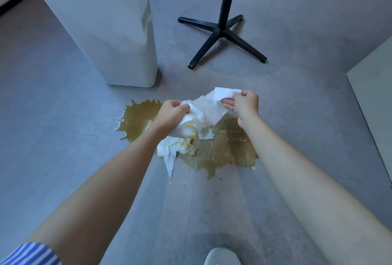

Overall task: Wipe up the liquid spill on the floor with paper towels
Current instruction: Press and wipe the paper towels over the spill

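We are crouched over the spill [140, 116], a yellow-brown pool spread on the grey floor [63, 137] between us and the white bin [101, 31]. A fresh paper towel [209, 107] is stretched between both hands just above the pool. Our left hand [170, 115] has its fingers [183, 108] clenched round the bunched near end, and our right hand [246, 104] pinches the far corner between thumb and fingers [228, 103]. Held this way the sheet opens out flat, so we judge it is being spread to cover as much wet floor as it can when it is laid down.

Under the hands lie soaked sheets [224, 148], flattened on the right half of the pool and stained its colour, with a drier white tail [169, 163] trailing off the near edge. They seem to have been left there to draw the liquid up. The left lobe of the pool is bare and glossy — the part that most needs the new sheet.

The bin stands open just beyond the spill, within reach, sensibly near for wet paper. The black stand [222, 31] is set well apart from the liquid. Our shoe [222, 257] stays on dry floor — clear of the pool's near edge.
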Demonstrator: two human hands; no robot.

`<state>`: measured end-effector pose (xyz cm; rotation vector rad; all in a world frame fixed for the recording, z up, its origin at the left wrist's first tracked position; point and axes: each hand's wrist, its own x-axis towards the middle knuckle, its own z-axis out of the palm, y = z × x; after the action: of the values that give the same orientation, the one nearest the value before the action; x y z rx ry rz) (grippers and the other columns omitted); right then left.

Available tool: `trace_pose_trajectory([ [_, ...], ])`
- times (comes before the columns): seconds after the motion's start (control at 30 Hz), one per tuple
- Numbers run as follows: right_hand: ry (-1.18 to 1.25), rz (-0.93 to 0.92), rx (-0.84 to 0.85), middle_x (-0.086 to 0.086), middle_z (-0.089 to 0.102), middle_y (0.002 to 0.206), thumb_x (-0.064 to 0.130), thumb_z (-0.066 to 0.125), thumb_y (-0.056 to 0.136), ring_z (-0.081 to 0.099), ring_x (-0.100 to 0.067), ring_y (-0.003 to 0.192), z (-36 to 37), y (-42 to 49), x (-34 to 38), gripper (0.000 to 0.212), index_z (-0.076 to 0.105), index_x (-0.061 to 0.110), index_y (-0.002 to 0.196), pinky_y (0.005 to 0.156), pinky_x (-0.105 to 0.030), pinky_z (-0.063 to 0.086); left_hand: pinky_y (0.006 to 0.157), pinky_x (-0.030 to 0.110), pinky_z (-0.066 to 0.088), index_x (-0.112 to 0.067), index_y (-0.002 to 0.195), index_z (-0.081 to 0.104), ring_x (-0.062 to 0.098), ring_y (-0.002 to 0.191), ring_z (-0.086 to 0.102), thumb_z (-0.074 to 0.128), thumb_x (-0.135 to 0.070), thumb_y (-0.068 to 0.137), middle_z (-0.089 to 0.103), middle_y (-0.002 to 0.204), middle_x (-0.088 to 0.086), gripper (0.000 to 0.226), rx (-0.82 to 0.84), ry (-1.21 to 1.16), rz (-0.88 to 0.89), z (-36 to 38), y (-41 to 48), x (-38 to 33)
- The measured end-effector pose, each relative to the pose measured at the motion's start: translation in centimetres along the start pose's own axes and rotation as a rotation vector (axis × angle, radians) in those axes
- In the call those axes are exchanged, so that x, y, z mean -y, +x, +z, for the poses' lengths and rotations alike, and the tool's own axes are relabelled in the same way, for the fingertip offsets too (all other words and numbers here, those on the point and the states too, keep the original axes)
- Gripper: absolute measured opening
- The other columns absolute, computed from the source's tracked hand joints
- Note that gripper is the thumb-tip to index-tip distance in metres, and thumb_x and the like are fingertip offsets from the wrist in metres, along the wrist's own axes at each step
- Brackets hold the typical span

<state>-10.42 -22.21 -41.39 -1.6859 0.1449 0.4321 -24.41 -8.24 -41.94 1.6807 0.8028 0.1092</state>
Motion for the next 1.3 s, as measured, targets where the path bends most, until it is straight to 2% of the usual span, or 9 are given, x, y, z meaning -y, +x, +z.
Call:
trace_pose_trajectory([
  [0.07,0.208,0.134,0.004,-0.019,0.064,0.078,-0.008,0.036,0.091,0.069,-0.022,0.058,0.4,0.2,0.2,0.024,0.040,0.004,0.112,0.060,-0.029,0.060,0.050,0.026,0.024,-0.011,0.073,0.056,0.012,0.045,0.031,0.066,-0.025,0.080,0.035,0.056,0.001,0.018,-0.012,0.060,0.005,-0.8,0.1,0.8],
  [0.17,0.244,0.228,0.031,-0.018,0.065,0.064,-0.011,0.038,0.089,0.065,-0.018,0.044,1.8,0.0,-0.2,0.030,0.046,-0.012,0.118,0.047,-0.025,0.055,0.049,0.026,0.023,-0.013,0.077,0.058,0.012,0.046,0.029,0.068,-0.030,0.082,0.032,0.058,0.002,0.020,-0.019,0.089,-0.022,-2.4,-0.2,2.0],
  [0.3,0.175,0.222,0.133,-0.015,0.060,0.066,-0.004,0.044,0.093,0.058,-0.011,0.036,4.6,-1.0,-1.2,0.020,0.048,0.004,0.111,0.041,-0.020,0.050,0.056,0.027,0.030,-0.013,0.078,0.061,0.014,0.056,0.040,0.066,-0.034,0.075,0.044,0.064,0.007,0.022,-0.055,0.054,-0.070,-5.0,-1.1,3.6],
  [0.47,0.088,0.197,0.234,-0.013,0.061,0.067,0.001,0.047,0.094,0.057,-0.009,0.037,9.3,-1.8,-1.7,0.010,0.055,0.007,0.097,0.044,-0.020,0.050,0.052,0.025,0.031,-0.009,0.078,0.061,0.016,0.060,0.042,0.064,-0.024,0.082,0.045,0.067,0.008,0.015,-0.138,0.042,-0.120,-8.6,-1.9,5.7],
  [0.57,0.085,0.193,0.292,-0.011,0.062,0.068,0.001,0.048,0.095,0.059,-0.009,0.040,11.9,-2.2,-1.7,0.008,0.054,0.005,0.096,0.047,-0.020,0.051,0.060,0.030,0.035,-0.007,0.078,0.062,0.017,0.061,0.048,0.062,-0.031,0.073,0.050,0.069,0.008,0.025,-0.181,0.028,-0.148,-10.5,-2.5,6.9],
  [0.73,0.053,0.203,0.380,-0.013,0.065,0.076,0.000,0.048,0.094,0.064,-0.017,0.061,15.4,-2.5,-1.8,0.009,0.054,0.001,0.101,0.053,-0.021,0.053,0.049,0.024,0.034,-0.005,0.068,0.060,0.015,0.051,0.046,0.059,-0.019,0.085,0.050,0.061,0.003,0.023,-0.248,0.040,-0.200,-12.8,-2.8,8.7],
  [0.97,-0.007,0.227,0.437,-0.010,0.068,0.083,0.004,0.051,0.094,0.065,-0.016,0.067,18.5,-2.4,-2.6,0.010,0.055,0.005,0.103,0.056,-0.023,0.053,0.055,0.026,0.037,0.006,0.080,0.065,0.019,0.058,0.050,0.059,-0.019,0.083,0.056,0.065,0.006,0.026,-0.299,0.031,-0.235,-14.4,-2.2,10.5],
  [1.2,-0.065,0.272,0.445,-0.011,0.064,0.114,0.001,0.053,0.092,0.066,-0.022,0.087,19.1,-1.8,-3.6,0.035,0.050,0.005,0.127,0.063,-0.030,0.054,0.058,0.027,0.037,0.004,0.081,0.067,0.020,0.060,0.052,0.060,-0.021,0.081,0.057,0.066,0.005,0.026,-0.285,0.075,-0.291,-14.9,-1.9,11.9],
  [1.3,-0.093,0.228,0.397,-0.010,0.060,0.115,0.001,0.050,0.091,0.065,-0.023,0.094,19.3,-1.7,-3.8,0.042,0.046,0.010,0.132,0.064,-0.031,0.055,0.058,0.028,0.036,0.006,0.081,0.065,0.021,0.061,0.050,0.060,-0.020,0.080,0.055,0.066,0.007,0.027,-0.275,0.075,-0.303,-15.0,-1.9,12.1],
])
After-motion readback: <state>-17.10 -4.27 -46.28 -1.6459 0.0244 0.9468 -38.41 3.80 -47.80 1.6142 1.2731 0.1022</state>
